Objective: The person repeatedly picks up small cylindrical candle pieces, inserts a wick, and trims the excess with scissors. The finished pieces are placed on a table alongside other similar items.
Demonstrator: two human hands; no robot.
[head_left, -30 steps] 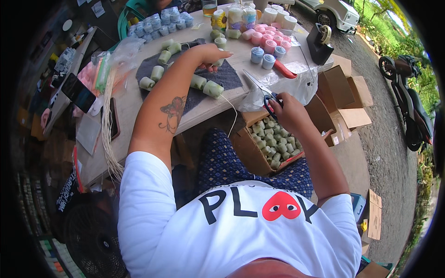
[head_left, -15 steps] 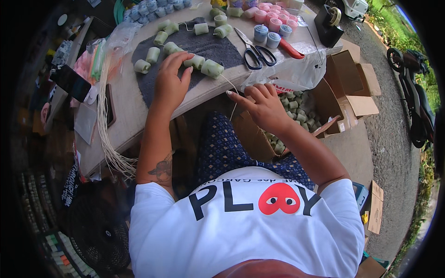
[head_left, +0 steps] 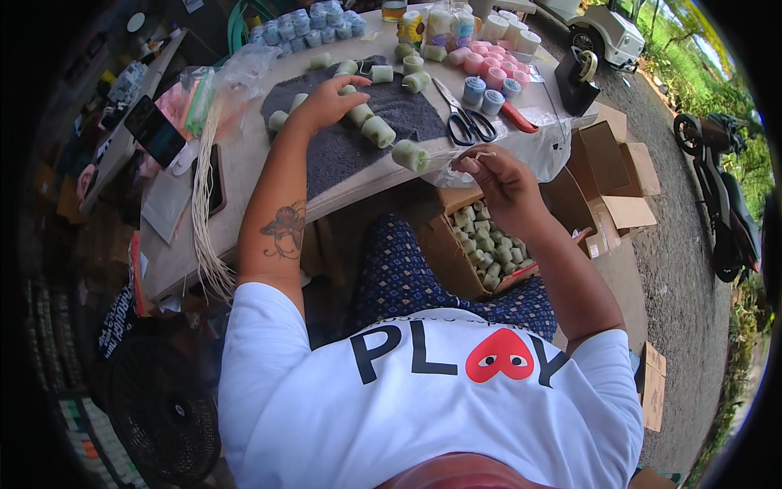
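Bright daylight upper right; left dim; edges bowed, blackened.

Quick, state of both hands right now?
Left hand: fingers bent over a green candle; whether it grips cannot be told.
Right hand: closed, pinching a white string.

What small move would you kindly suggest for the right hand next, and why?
I would probably have the right hand gently draw the white cord outward, since it pinches that cord and the nearest green cylinder is apart from the row beside the left hand.
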